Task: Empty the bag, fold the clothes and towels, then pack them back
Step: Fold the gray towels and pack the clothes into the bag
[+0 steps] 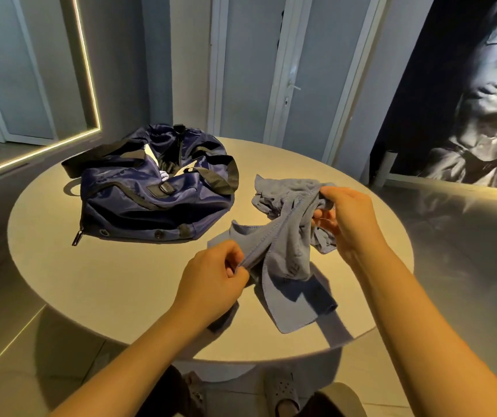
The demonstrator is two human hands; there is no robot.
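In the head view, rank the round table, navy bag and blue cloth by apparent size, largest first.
1. round table
2. navy bag
3. blue cloth, bunched and nearer, so close to the bag

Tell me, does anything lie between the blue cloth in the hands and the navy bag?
Nothing visible does. Both the left hand and the right hand pinch the blue cloth, and only bare table separates it from the navy bag. The bag's top is unzipped; something white shows inside.
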